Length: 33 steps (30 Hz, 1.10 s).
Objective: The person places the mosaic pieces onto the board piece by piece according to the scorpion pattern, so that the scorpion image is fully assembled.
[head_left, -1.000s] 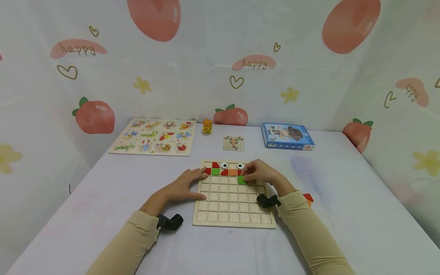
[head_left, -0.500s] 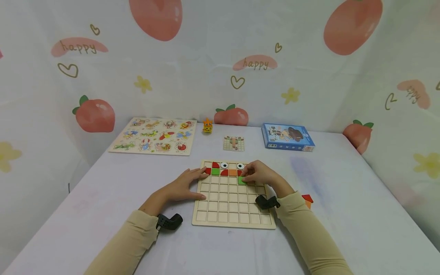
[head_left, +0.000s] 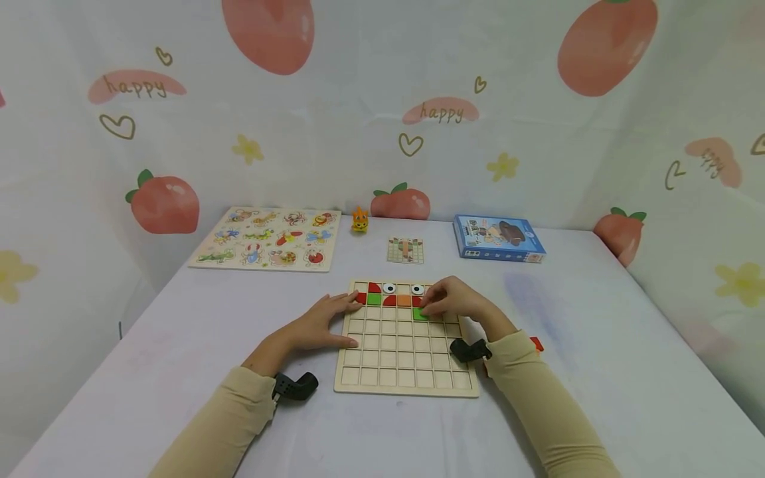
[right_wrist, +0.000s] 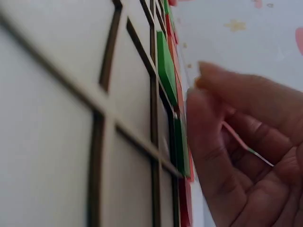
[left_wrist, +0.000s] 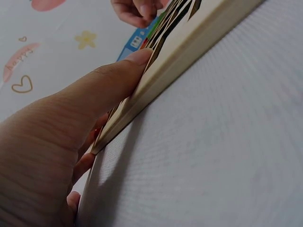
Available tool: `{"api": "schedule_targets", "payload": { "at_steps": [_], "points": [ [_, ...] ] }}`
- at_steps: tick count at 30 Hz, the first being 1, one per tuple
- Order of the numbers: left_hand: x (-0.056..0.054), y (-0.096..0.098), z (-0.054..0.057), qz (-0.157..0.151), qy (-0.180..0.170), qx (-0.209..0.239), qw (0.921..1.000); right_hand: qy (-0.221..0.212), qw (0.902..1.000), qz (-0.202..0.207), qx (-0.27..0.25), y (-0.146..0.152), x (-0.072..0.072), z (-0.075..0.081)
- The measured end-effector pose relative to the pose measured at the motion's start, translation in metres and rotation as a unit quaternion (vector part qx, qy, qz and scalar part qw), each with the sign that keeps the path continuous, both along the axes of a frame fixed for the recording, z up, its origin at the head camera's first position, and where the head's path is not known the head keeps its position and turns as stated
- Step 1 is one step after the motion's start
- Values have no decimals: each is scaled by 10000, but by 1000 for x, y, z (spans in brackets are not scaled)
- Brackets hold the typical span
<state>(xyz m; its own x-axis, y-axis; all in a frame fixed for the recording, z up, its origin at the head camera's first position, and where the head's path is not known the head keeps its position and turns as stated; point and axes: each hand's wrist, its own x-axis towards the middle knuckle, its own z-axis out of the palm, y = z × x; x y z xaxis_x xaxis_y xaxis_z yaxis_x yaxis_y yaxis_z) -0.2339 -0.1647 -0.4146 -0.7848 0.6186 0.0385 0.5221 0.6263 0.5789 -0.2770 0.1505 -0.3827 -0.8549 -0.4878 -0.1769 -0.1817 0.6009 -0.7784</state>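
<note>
A wooden grid board point(head_left: 388, 358) carries coloured tiles along its far rows. In the head view my left hand point(head_left: 317, 325) rests on its left edge, fingers spread; in the left wrist view the thumb point(left_wrist: 113, 75) lies over the rim. My right hand point(head_left: 457, 299) is over the far right part, thumb and fingertips right at a green square tile point(head_left: 420, 313). The right wrist view shows a small gap between thumb and index fingertips, with nothing held, close over the green tile point(right_wrist: 165, 71). Beyond are an orange tile point(head_left: 404, 301) and a round eye tile point(head_left: 390, 288).
A small pattern card point(head_left: 406, 251) lies beyond the board, with an orange figurine point(head_left: 360, 220) behind it. An insect picture board point(head_left: 269, 239) is at the back left, a blue box point(head_left: 499, 238) at the back right. Loose red pieces point(head_left: 536, 343) peek out by the right sleeve.
Both hands stay nearly where they were. The right forearm shifts slightly right and now covers more of the loose pieces. The green tile keeps its place.
</note>
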Motion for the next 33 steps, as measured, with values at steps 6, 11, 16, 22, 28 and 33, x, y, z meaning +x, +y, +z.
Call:
{"api": "schedule_targets", "payload": {
  "at_steps": [6,11,16,22,28,33],
  "points": [
    [0,0,0,41,-6,-13,10000,-315,9987,-119,-386,18,4,9],
    [0,0,0,51,-19,-23,10000,-389,9986,-63,-356,37,10,18],
    [0,0,0,58,-45,-32,10000,-490,9986,-81,-177,57,17,20],
    [1,0,1,34,-95,23,9999,-515,9986,-78,-12,80,26,19],
    [1,0,1,45,-87,28,9999,-632,9979,-106,46,102,35,18],
    [1,0,0,67,-65,-1,10000,-637,9979,-80,73,116,45,14]
  ]
}}
